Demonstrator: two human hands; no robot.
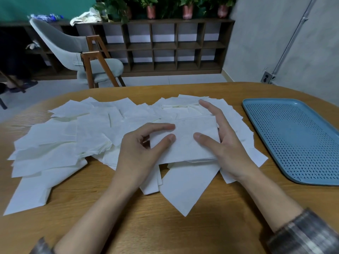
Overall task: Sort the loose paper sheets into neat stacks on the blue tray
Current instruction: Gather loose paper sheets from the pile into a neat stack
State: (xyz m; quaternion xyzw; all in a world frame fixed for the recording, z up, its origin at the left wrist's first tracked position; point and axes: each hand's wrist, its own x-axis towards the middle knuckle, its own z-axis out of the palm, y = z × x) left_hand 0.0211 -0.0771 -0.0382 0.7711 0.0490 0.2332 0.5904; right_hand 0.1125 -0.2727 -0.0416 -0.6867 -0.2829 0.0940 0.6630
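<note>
Sheets (95, 136) lie heaped on table (183, 233), beside blue tray (297, 136).

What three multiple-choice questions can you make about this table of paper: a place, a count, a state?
1. The blue tray lies where? A left of the loose sheets B right of them C beneath them
2. Sheets on the tray: A none B one C many
3. The hands: A both on a small stack B both idle C lifting the tray
B: it sits to the sheets' right. A: its perforated floor is bare. A: left hand and right hand touch the stack's sides.
</note>
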